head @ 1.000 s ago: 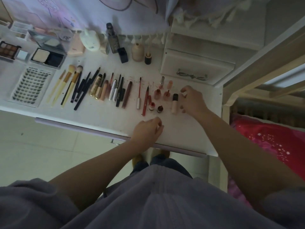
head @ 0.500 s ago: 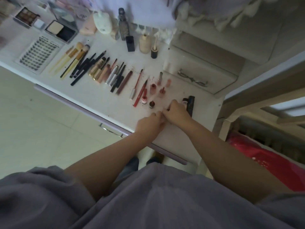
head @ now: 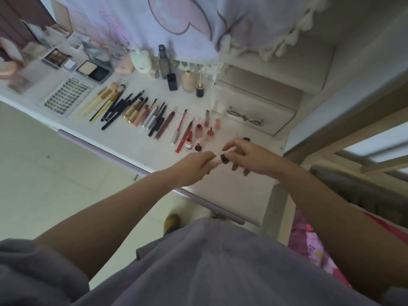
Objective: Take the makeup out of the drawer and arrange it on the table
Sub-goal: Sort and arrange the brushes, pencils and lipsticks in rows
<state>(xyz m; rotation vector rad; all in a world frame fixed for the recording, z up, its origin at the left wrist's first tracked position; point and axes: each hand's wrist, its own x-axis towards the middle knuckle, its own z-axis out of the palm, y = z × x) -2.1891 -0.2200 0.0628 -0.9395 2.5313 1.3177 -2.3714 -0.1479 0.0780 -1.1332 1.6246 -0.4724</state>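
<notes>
Above the white table's [head: 231,186] front right part, my left hand [head: 194,166] and my right hand [head: 249,157] meet. Between them is a small pink tube with a dark cap [head: 221,159]. My left hand grips its pink body and my right fingertips pinch the capped end. A row of makeup lies on the table: yellow brushes [head: 103,100], black pencils [head: 119,109], lip tubes [head: 152,118], a red liner [head: 184,136] and small pink bottles [head: 208,129]. A black item [head: 246,139] peeks out behind my right hand.
A small closed drawer box with a bow handle [head: 245,118] stands at the table's right rear. Palettes [head: 56,56], a lash card [head: 66,96] and bottles [head: 164,62] line the back under a hanging cloth. A pink bed [head: 313,246] is at the right.
My hands have come together and the pink tube with the dark cap has been lifted from the end of the row. The view has tilted and shifted.
</notes>
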